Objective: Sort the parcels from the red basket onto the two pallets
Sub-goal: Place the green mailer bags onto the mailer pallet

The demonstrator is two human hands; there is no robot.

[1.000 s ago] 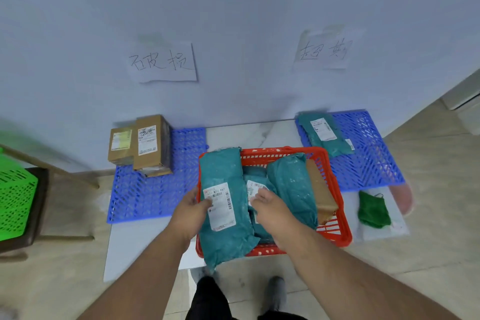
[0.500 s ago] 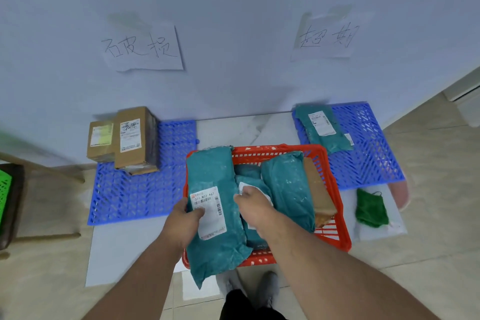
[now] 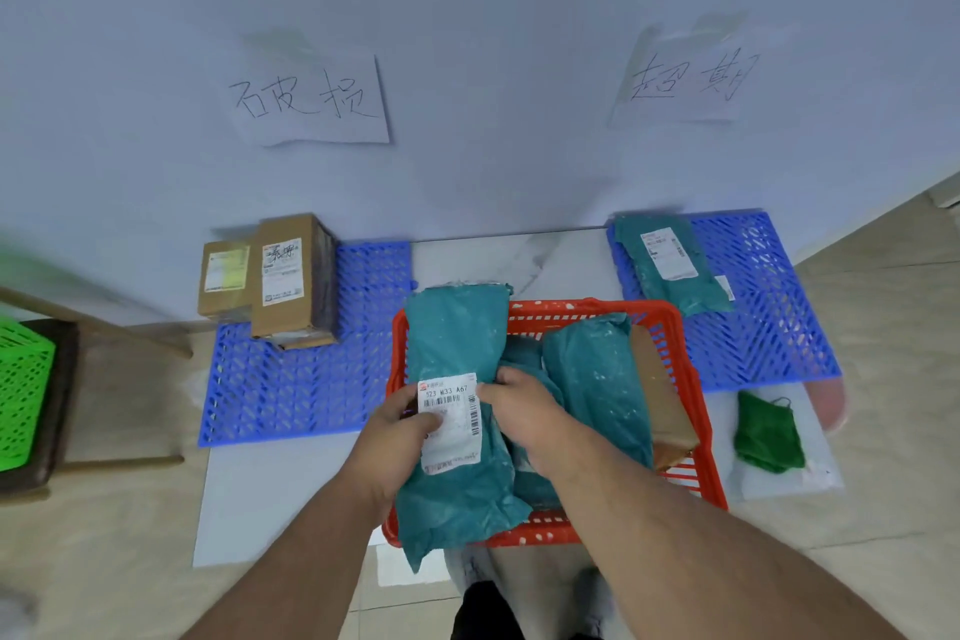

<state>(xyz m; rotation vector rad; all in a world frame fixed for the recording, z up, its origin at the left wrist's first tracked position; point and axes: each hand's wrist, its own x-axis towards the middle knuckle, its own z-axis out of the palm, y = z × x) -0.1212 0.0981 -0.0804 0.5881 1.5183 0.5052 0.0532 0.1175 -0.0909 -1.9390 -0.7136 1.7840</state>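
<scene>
A red basket (image 3: 691, 343) sits on the floor between two blue pallets. A long teal parcel (image 3: 457, 338) with a white label lies over the basket's left side. My left hand (image 3: 400, 431) grips its left edge, thumb on the label. My right hand (image 3: 519, 405) grips its right edge beside the label. More teal parcels (image 3: 597, 390) and a brown parcel (image 3: 660, 400) lie in the basket. The left pallet (image 3: 291, 390) carries two cardboard boxes (image 3: 291, 281). The right pallet (image 3: 763, 312) carries one teal parcel (image 3: 670, 265).
Two handwritten paper signs (image 3: 311, 99) hang on the wall above the pallets. A green cloth (image 3: 769, 431) lies on a white sheet right of the basket. A green crate (image 3: 21, 395) on a wooden stool stands at far left.
My right hand moved from the middle teal parcel to the right edge of the long labelled parcel. Both hands now hold that parcel.
</scene>
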